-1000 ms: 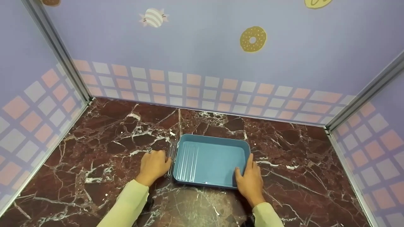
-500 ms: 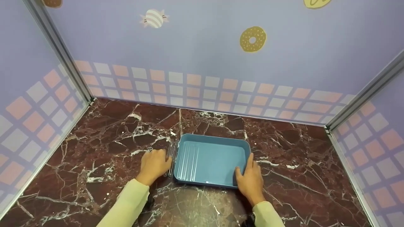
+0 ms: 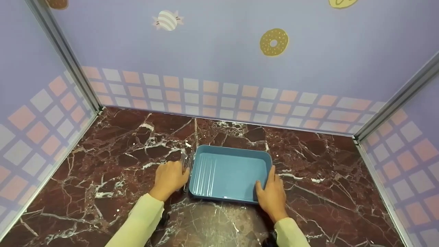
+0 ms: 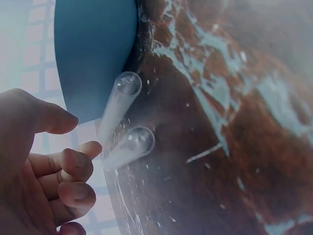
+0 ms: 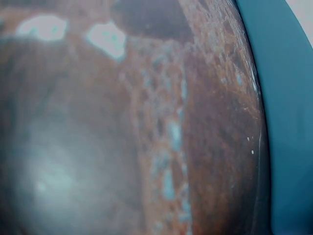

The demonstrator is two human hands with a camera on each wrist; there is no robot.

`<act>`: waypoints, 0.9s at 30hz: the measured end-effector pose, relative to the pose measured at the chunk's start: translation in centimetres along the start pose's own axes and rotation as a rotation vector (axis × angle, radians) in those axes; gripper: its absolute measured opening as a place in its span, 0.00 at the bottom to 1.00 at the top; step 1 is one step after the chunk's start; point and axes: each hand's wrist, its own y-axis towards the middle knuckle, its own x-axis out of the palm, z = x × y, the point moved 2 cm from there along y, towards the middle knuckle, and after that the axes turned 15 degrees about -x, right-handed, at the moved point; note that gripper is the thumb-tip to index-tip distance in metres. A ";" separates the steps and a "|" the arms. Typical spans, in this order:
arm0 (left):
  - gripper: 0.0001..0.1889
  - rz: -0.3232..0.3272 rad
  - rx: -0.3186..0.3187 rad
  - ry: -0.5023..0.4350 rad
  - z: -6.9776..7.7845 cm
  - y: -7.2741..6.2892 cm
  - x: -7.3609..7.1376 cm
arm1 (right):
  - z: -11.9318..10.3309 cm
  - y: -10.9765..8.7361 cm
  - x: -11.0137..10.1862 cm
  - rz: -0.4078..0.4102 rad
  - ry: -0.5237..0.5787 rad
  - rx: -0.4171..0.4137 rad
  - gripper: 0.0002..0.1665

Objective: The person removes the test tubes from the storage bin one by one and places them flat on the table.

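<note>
A blue rectangular tray (image 3: 236, 175) lies flat on the marbled surface. My right hand (image 3: 272, 197) grips its right wall near the front corner, thumb inside and fingers outside. Several long clear tubes (image 3: 205, 176) lie side by side in the tray's left end. Outside the left wall, two more clear tubes, a nearer one (image 4: 128, 149) and one closer to the tray (image 4: 115, 105), lie along it. My left hand (image 3: 169, 179) is beside these, its fingers loosely bent and its thumb apart from them. The left wrist view shows the fingertips close to the tubes; contact is unclear.
Dark red marbled tabletop (image 3: 322, 164) surrounds the tray. A lilac back wall (image 3: 219, 51) with printed sweets and checks stands behind, and similar panels (image 3: 31, 113) close off both sides. The right wrist view shows only tabletop and the tray's outer wall.
My left hand has shifted slightly right and away from me, toward the tubes beside the tray. The right hand and the tray have hardly moved.
</note>
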 end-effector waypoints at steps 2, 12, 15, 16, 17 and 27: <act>0.27 0.012 0.013 -0.003 0.2 0.0 0.0 | 0.0 0.0 0.0 0.003 -0.006 -0.001 0.47; 0.28 0.016 0.070 -0.018 2.0 -0.1 -0.7 | -0.1 0.0 -0.1 0.013 -0.013 -0.007 0.47; 0.27 0.011 0.084 -0.019 2.5 -0.1 -0.9 | -0.1 0.0 -0.2 0.017 -0.013 -0.006 0.47; 0.27 0.010 0.088 -0.016 2.6 -0.1 -0.9 | -0.1 0.0 -0.2 0.018 -0.014 -0.005 0.47; 0.27 0.013 0.091 -0.016 2.7 -0.1 -0.9 | -0.1 -0.1 -0.2 0.020 -0.014 -0.005 0.47; 0.29 0.028 0.115 -0.036 3.8 -0.2 -0.6 | -0.1 0.0 0.0 0.029 -0.017 -0.021 0.47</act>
